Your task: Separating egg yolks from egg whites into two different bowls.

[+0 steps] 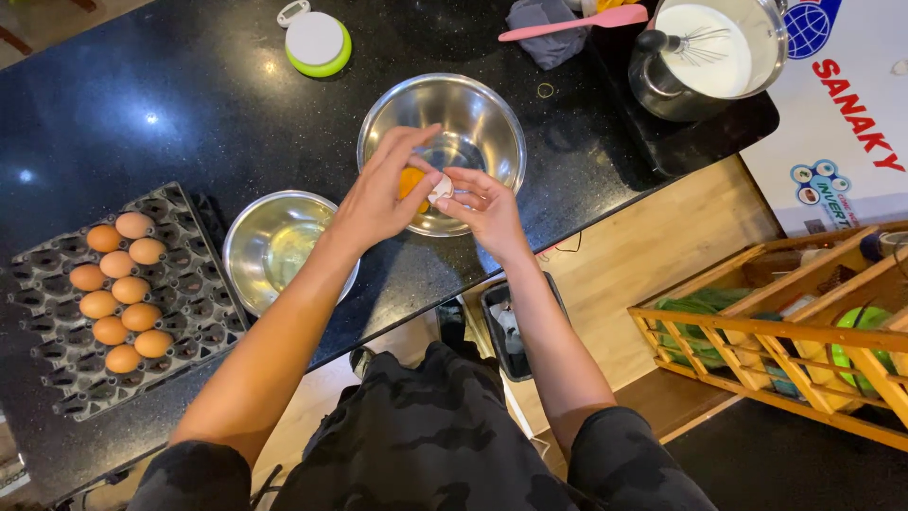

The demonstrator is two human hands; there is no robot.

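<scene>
Egg tray [180, 312] with brown eggs [121, 293] at the counter's left edge, small steel bowl [248, 227] beside it. Left hand [378, 199] and right hand [487, 208] pinch a cracked egg [426, 185], yolk showing, over the larger steel bowl's [482, 114] near rim. Pot with whisk [705, 43] far right corner.

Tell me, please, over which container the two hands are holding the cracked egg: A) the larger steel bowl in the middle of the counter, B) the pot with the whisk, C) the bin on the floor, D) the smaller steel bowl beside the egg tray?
A: the left hand and right hand hold the cracked egg, yolk showing, over the near rim of the larger steel bowl.
</scene>
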